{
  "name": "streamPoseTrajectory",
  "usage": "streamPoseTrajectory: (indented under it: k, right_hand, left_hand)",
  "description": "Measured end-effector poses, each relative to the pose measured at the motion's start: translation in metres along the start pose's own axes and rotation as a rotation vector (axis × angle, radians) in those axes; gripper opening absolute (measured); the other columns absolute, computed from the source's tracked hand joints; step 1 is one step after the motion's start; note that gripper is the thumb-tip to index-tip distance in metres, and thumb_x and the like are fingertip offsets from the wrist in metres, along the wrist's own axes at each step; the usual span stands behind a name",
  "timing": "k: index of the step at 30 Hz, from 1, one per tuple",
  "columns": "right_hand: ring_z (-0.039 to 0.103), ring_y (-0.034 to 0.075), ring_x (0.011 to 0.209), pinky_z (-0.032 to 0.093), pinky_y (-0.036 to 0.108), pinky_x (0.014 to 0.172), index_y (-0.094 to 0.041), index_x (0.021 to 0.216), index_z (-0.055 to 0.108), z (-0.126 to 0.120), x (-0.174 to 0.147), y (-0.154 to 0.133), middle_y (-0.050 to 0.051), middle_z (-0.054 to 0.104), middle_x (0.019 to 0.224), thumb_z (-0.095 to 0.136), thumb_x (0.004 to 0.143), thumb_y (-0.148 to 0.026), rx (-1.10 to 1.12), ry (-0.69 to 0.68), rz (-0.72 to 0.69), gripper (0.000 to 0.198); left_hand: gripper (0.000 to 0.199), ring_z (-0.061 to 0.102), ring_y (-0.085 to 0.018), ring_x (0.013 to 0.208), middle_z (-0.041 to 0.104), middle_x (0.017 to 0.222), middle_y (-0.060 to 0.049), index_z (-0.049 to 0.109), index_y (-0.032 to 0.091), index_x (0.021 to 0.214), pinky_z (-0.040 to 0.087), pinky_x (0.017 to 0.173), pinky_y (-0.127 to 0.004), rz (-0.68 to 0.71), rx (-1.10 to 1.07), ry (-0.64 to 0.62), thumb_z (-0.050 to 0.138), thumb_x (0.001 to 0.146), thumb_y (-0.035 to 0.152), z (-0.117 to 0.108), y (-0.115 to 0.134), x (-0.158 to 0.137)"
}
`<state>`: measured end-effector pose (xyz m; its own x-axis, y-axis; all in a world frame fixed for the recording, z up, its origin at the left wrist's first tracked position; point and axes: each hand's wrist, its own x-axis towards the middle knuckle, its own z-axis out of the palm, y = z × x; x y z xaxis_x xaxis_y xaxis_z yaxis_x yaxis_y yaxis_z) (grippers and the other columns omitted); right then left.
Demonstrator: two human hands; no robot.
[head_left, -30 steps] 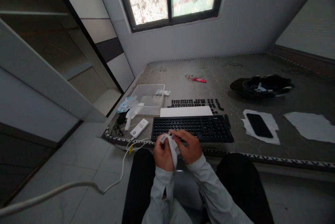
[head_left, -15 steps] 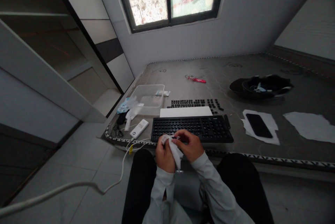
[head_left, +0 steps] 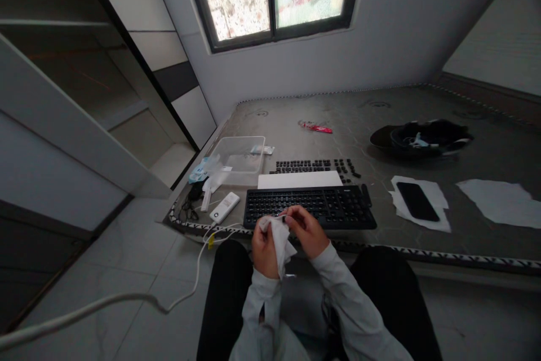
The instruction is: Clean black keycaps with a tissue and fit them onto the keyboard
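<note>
Both hands meet just above the near edge of the mattress (head_left: 401,107), in front of the keyboard. The left hand (head_left: 265,251) is closed on a crumpled white cloth (head_left: 281,243), whose loose end hangs down between the wrists. The right hand (head_left: 311,234) pinches a small black piece (head_left: 284,218) between thumb and fingertips, right at the top of the cloth — too small to make out in detail.

The black keyboard (head_left: 344,206) lies along the near edge, with a long white strip (head_left: 300,180) just behind it. Beyond that strip, loose black keycaps (head_left: 302,165) are set out in rows, with a further group toward the right. A white device (head_left: 225,207) lies near the left front corner, and a clear plastic box (head_left: 260,158) stands farther back along the left edge.

To the right of the keyboard, a dark phone (head_left: 417,201) rests on a white sheet (head_left: 442,189); a second white sheet (head_left: 502,203) lies apart, farther right. A dark cap (head_left: 384,138) sits behind the phone, upturned — something pale blue inside it. A red packet (head_left: 319,128) lies toward the far edge.
</note>
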<state>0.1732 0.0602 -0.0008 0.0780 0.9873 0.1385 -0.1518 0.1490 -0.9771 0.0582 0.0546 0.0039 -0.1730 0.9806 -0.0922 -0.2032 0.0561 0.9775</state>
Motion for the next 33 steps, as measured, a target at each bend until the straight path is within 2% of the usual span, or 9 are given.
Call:
streamPoseTrajectory:
  k: [3, 6, 9, 12, 15, 18, 24, 27, 33]
  right_hand:
    - [0.06, 0.015, 0.072, 0.05, 0.026, 0.061, -0.021, 0.076, 0.053, -0.004, 0.004, 0.002, 0.006, 0.065, 0.092, 0.066, 0.072, -0.054, 0.087, 0.076, 0.039, 0.035]
    - [0.057, 0.012, 0.057, 0.048, 0.024, 0.052, -0.022, 0.076, 0.052, -0.011, 0.007, 0.005, 0.001, 0.064, 0.073, 0.069, 0.068, -0.057, 0.137, 0.155, 0.098, 0.04]
    - [0.06, 0.013, 0.055, 0.048, 0.023, 0.051, -0.021, 0.083, 0.054, -0.018, 0.008, 0.006, -0.003, 0.064, 0.06, 0.073, 0.065, -0.052, 0.182, 0.191, 0.143, 0.04]
    - [0.063, 0.013, 0.059, 0.051, 0.024, 0.053, -0.019, 0.096, 0.06, -0.021, 0.005, 0.004, 0.0, 0.068, 0.065, 0.073, 0.07, -0.044, 0.16, 0.156, 0.111, 0.039]
    - [0.064, 0.013, 0.062, 0.052, 0.024, 0.055, -0.017, 0.095, 0.066, -0.021, 0.002, 0.001, 0.003, 0.072, 0.071, 0.07, 0.074, -0.04, 0.117, 0.09, 0.099, 0.031]
    - [0.066, 0.014, 0.065, 0.053, 0.025, 0.057, -0.018, 0.096, 0.068, -0.02, 0.001, -0.002, 0.004, 0.073, 0.075, 0.072, 0.072, -0.036, 0.106, 0.068, 0.105, 0.03]
    - [0.061, 0.011, 0.056, 0.053, 0.023, 0.054, -0.02, 0.092, 0.07, -0.017, 0.002, 0.0, -0.004, 0.062, 0.06, 0.078, 0.064, -0.031, 0.07, 0.1, 0.094, 0.031]
    - [0.061, 0.012, 0.057, 0.053, 0.024, 0.056, -0.02, 0.093, 0.07, -0.017, 0.003, 0.003, -0.002, 0.065, 0.064, 0.078, 0.064, -0.033, 0.04, 0.092, 0.116, 0.033]
    - [0.064, 0.016, 0.065, 0.05, 0.025, 0.056, -0.018, 0.096, 0.07, -0.028, 0.003, 0.001, 0.004, 0.071, 0.074, 0.065, 0.077, -0.044, -0.062, 0.067, 0.088, 0.032]
  left_hand:
    - [0.032, 0.063, -0.017, 0.077, 0.068, 0.078, -0.002, 0.062, 0.019, 0.086, 0.05, 0.073, -0.028, 0.027, 0.009, 0.036, 0.069, 0.069, 0.045, -0.004, -0.004, 0.003]
    - [0.03, 0.063, -0.016, 0.079, 0.067, 0.079, -0.001, 0.063, 0.019, 0.087, 0.048, 0.076, -0.027, 0.056, 0.013, 0.061, 0.069, 0.07, 0.044, -0.008, -0.01, 0.007]
    - [0.026, 0.062, -0.016, 0.08, 0.067, 0.079, 0.0, 0.063, 0.019, 0.086, 0.047, 0.078, -0.026, 0.071, 0.019, 0.058, 0.067, 0.073, 0.041, -0.011, -0.013, 0.01]
    - [0.027, 0.062, -0.016, 0.082, 0.067, 0.082, 0.0, 0.063, 0.019, 0.09, 0.047, 0.079, -0.027, 0.064, 0.021, 0.067, 0.066, 0.074, 0.04, -0.012, -0.015, 0.01]
    - [0.029, 0.062, -0.016, 0.083, 0.068, 0.083, -0.001, 0.063, 0.019, 0.091, 0.047, 0.08, -0.028, 0.051, 0.014, 0.071, 0.067, 0.074, 0.042, -0.011, -0.016, 0.01]
    - [0.031, 0.063, -0.017, 0.086, 0.069, 0.085, -0.002, 0.064, 0.019, 0.091, 0.046, 0.082, -0.028, 0.04, -0.009, 0.08, 0.069, 0.072, 0.043, -0.01, -0.015, 0.009]
    - [0.032, 0.062, -0.017, 0.085, 0.068, 0.085, -0.001, 0.063, 0.019, 0.091, 0.045, 0.083, -0.029, 0.021, -0.018, 0.061, 0.068, 0.071, 0.044, -0.01, -0.015, 0.01]
    - [0.032, 0.062, -0.018, 0.084, 0.068, 0.084, -0.001, 0.063, 0.018, 0.089, 0.045, 0.082, -0.029, 0.015, -0.005, 0.069, 0.069, 0.071, 0.044, -0.01, -0.015, 0.01]
    - [0.031, 0.062, -0.018, 0.084, 0.069, 0.083, -0.002, 0.064, 0.019, 0.088, 0.046, 0.081, -0.028, 0.026, 0.024, 0.077, 0.068, 0.071, 0.044, -0.01, -0.016, 0.01]
